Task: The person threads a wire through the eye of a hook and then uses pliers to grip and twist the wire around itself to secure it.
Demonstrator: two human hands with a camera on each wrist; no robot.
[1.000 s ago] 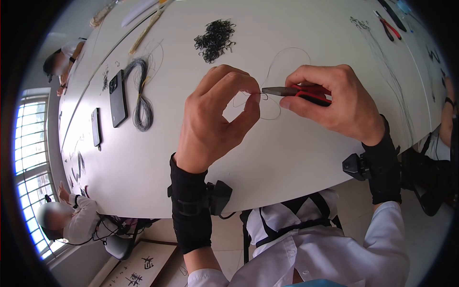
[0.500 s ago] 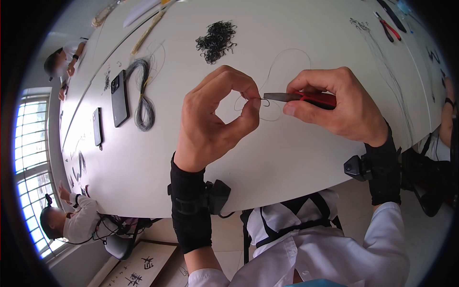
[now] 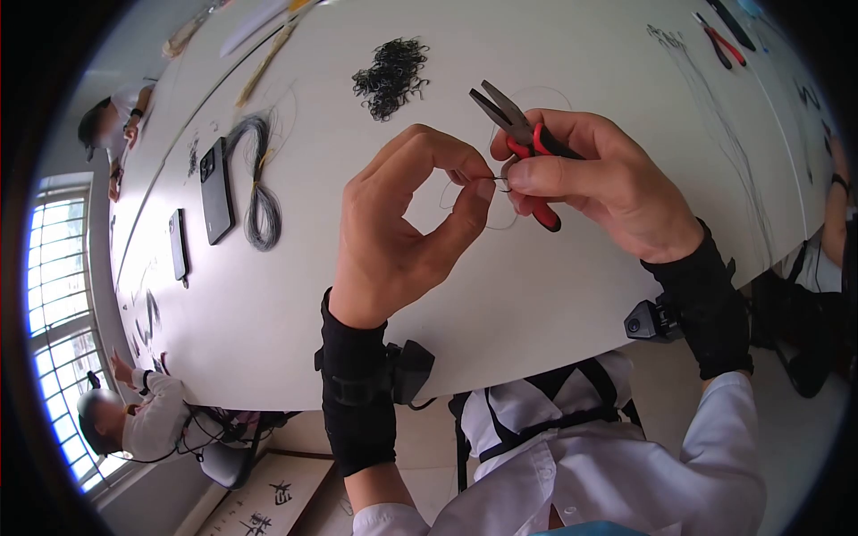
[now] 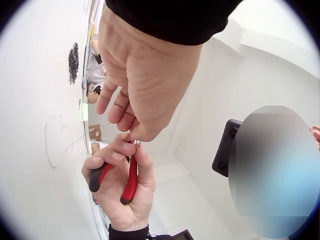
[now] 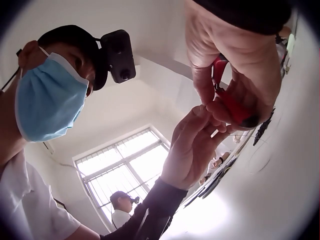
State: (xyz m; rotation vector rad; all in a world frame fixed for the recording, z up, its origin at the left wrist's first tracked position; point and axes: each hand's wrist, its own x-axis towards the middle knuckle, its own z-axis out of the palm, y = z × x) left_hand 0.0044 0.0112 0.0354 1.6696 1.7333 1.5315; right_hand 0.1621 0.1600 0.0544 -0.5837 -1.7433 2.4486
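The thumb and forefinger of my left hand [image 3: 380, 219] pinch a small fish hook [image 3: 503, 180] by its shank, the bend pointing toward the right hand. My right hand [image 3: 617, 174] holds red-handled pliers [image 3: 513, 119] in the palm, their metal jaws parted and tilted up and away. Its thumb and forefinger meet right at the hook, close to the left fingertips. A thin fishing line [image 3: 547, 87] loops over the table behind both hands. The left wrist view shows the hook's bend [image 4: 137, 143] as a small glint between the two hands.
A heap of dark hooks [image 3: 391, 79] lies beyond the hands. To the left are a coil of grey line [image 3: 261, 219] and two phones, the larger one [image 3: 215, 192] nearer. Far right lie other pliers [image 3: 720, 43] and hooks with long lines [image 3: 724, 125]. Other people sit around the table.
The pliers, earlier pointing left with their tips at the hook, have swung up and away in my right hand. My right fingertips have come to the hook; the left hand keeps its pinch.
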